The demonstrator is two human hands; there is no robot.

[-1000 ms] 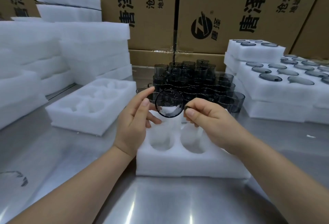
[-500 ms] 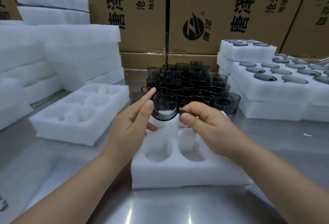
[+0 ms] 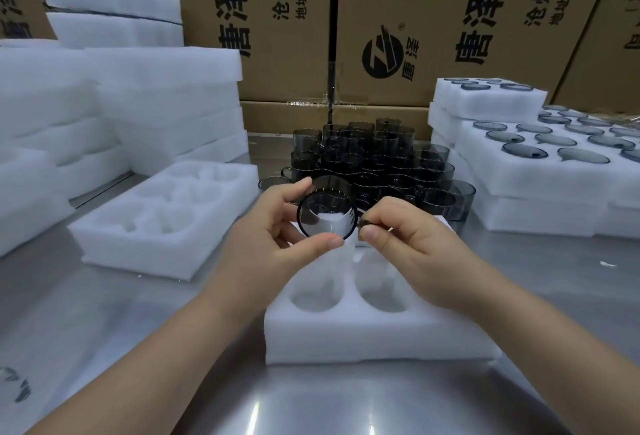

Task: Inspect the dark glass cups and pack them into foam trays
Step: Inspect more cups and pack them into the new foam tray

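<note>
A dark glass cup (image 3: 327,215) is held tipped on its side, mouth toward the camera, above the far end of a white foam tray (image 3: 381,337) on the steel counter (image 3: 311,400). The left hand (image 3: 266,244) has a narrow grip on its rim, forefinger on top and thumb beneath, while the right hand (image 3: 412,244) pinches the cup's handle side. Behind it stands a cluster of dark glass cups (image 3: 374,161), with an unfilled foam tray (image 3: 149,244) to the left and stacked filled trays (image 3: 540,175) to the right.

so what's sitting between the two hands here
A dark glass cup, seen end-on in the head view: the left hand holds its rim, the right hand pinches its right side.
</note>
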